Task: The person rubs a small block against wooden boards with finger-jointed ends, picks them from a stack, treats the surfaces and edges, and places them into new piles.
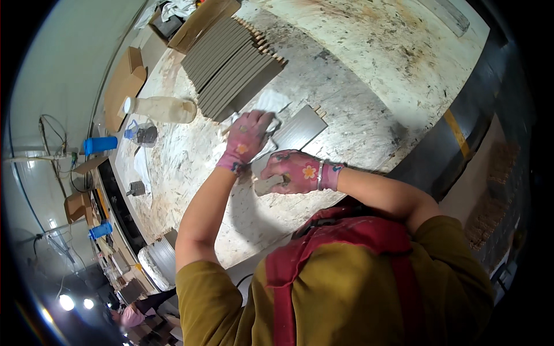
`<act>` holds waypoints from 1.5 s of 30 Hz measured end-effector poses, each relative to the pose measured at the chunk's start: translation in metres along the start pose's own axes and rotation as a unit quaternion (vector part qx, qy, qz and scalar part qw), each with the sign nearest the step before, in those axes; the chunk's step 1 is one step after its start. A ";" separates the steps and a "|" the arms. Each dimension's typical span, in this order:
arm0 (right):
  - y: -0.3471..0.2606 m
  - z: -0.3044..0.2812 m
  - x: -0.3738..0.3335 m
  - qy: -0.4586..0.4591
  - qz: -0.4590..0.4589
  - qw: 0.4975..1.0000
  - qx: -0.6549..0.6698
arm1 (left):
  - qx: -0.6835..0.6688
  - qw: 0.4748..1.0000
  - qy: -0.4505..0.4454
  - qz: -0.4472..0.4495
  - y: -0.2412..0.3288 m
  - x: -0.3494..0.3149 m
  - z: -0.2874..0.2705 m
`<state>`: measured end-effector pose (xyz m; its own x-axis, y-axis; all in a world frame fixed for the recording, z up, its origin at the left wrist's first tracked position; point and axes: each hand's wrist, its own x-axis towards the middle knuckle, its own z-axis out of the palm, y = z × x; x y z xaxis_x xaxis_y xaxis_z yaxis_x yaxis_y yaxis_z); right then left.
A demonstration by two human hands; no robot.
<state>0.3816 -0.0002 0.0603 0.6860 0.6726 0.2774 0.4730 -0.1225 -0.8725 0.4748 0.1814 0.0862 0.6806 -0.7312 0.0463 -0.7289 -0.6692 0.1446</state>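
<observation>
A flat grey panel (300, 130) with small wooden pegs at its far end lies slantwise on the worktable in front of me. My right hand (295, 172), in a pink flowered glove, curls over the near part of this panel and grips it. On the panel's left side is my left hand (248, 137), gloved the same way, its fingers bent over a crumpled white cloth (272, 128). Part of the cloth is hidden under that hand. Beyond it stands a tight row of similar grey panels (231, 66), pegs pointing to the far right.
Left of the row lie a cloudy plastic bottle (164, 109) with a white cap and a smaller clear bottle (141, 134). Cardboard boxes (202, 23) sit at the far left of the stained white table (369, 86). A person in pink (133, 316) is at the lower left.
</observation>
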 end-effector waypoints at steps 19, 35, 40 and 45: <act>0.045 -0.070 -0.071 0.374 0.175 0.705 0.576 | -0.155 0.952 0.081 -0.252 0.067 -0.095 -0.005; -0.010 -0.102 -0.091 0.333 0.250 0.908 0.037 | -0.036 0.978 0.145 -0.145 0.122 -0.085 -0.013; 0.020 -0.103 -0.048 0.294 0.247 0.914 -0.132 | -0.094 0.978 0.090 -0.162 0.112 -0.072 0.012; 0.016 -0.094 -0.052 0.242 0.235 0.913 -0.229 | -0.103 0.977 0.070 -0.171 0.114 -0.067 0.004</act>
<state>0.4057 -0.1061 0.0696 0.9844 0.0786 0.1576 0.1684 -0.6812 -0.7125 0.3455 0.1537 0.0954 0.8962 -0.4337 0.0934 -0.4356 -0.8204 0.3703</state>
